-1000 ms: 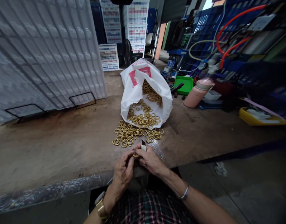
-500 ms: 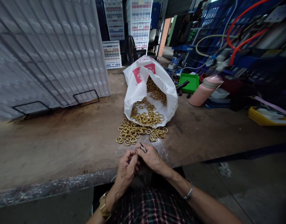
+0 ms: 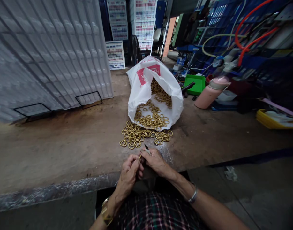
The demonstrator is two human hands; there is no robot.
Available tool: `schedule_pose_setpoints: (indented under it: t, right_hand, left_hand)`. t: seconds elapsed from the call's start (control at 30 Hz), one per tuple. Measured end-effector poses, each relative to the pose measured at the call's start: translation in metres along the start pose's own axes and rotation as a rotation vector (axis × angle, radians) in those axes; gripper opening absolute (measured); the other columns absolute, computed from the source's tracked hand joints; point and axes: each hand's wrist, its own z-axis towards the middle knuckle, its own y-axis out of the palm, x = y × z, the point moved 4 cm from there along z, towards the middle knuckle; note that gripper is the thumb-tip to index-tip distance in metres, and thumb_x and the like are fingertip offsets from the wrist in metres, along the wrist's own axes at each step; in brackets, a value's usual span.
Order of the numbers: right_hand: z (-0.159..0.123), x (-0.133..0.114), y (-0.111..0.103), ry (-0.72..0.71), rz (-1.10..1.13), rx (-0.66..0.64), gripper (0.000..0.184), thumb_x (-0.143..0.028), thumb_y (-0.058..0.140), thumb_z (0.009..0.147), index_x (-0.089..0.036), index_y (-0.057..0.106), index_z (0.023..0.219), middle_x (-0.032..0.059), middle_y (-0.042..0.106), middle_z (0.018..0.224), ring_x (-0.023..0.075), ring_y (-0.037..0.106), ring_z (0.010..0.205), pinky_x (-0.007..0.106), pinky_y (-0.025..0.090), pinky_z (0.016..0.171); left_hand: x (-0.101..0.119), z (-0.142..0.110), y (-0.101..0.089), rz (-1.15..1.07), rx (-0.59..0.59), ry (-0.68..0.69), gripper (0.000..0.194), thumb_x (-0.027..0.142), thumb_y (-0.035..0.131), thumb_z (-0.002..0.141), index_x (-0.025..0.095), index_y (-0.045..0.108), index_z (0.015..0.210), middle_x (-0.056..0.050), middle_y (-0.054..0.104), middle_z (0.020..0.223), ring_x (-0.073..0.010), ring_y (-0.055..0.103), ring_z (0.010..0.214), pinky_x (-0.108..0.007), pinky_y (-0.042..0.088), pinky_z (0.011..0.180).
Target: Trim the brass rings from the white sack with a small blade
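Rings [image 3: 135, 135] before open sack [image 3: 158, 68], bottle [image 3: 210, 94] right, on table [image 3: 89, 150]

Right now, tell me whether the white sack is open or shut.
Open: the white sack lies with its mouth gaping toward the person, showing brass-coloured rings inside.

Workshop, w/ stacked crates [image 3: 143, 28], air hoses [image 3: 242, 48], worn bench [image 3: 89, 140].

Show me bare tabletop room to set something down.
The brown tabletop is bare left of the loose golden rings and right of them, before the pink bottle. Crowded: inside the white plastic sack and around the green tray.
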Motion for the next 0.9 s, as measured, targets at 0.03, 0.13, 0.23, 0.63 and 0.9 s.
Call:
schedule_pose_setpoints:
  t: [0.03,0.13,0.23,0.63,0.9]
  right_hand:
    - [0.001,0.001,-0.001,0.001,-0.034,0.022,0.026,-0.029,0.04,0.083,-0.018,0.053,0.064,-0.0011,0.053,0.056,0.0104,0.047,0.052,0.021,0.036,0.053]
    - [0.0,0.002,-0.003,-0.051,-0.239,0.076,0.02,-0.024,0.04,0.082,-0.018,0.056,0.072,0.0003,0.056,0.061,0.0115,0.05,0.055,0.022,0.035,0.055]
    - [-0.004,0.0,0.0,-0.176,-0.501,0.033,0.016,-0.015,0.043,0.076,-0.019,0.059,0.076,0.001,0.059,0.064,0.0125,0.05,0.058,0.023,0.032,0.056]
    - [-0.006,-0.005,0.003,-0.238,-0.76,-0.156,0.02,-0.012,0.042,0.075,-0.017,0.058,0.084,0.0038,0.064,0.077,0.0135,0.053,0.064,0.023,0.029,0.057]
    - [-0.008,-0.01,0.002,-0.261,-0.774,-0.224,0.023,-0.009,0.041,0.07,-0.017,0.057,0.085,0.0036,0.063,0.076,0.0142,0.052,0.066,0.023,0.031,0.059]
  left_hand:
    - [0.0,0.0,0.0,-0.016,0.003,-0.001,0.034,0.05,0.053,0.077,0.017,0.048,0.077,0.004,0.053,0.06,-0.0062,0.046,0.046,-0.018,0.038,0.045]
    - [-0.001,0.0,0.0,-0.049,0.036,0.004,0.036,0.052,0.055,0.074,0.017,0.047,0.075,0.003,0.055,0.062,-0.0073,0.048,0.047,-0.019,0.039,0.045]
    - [-0.001,0.002,0.0,-0.059,0.069,0.02,0.037,0.053,0.057,0.072,0.017,0.047,0.074,0.002,0.056,0.063,-0.0081,0.049,0.049,-0.019,0.04,0.044]
    - [-0.001,0.002,0.0,0.003,0.104,0.101,0.04,0.057,0.057,0.069,0.017,0.048,0.069,0.004,0.052,0.059,-0.0073,0.047,0.044,-0.02,0.042,0.043]
    - [-0.001,0.002,0.0,0.045,0.105,0.106,0.04,0.058,0.054,0.071,0.018,0.046,0.069,0.003,0.052,0.058,-0.0088,0.049,0.046,-0.021,0.042,0.045]
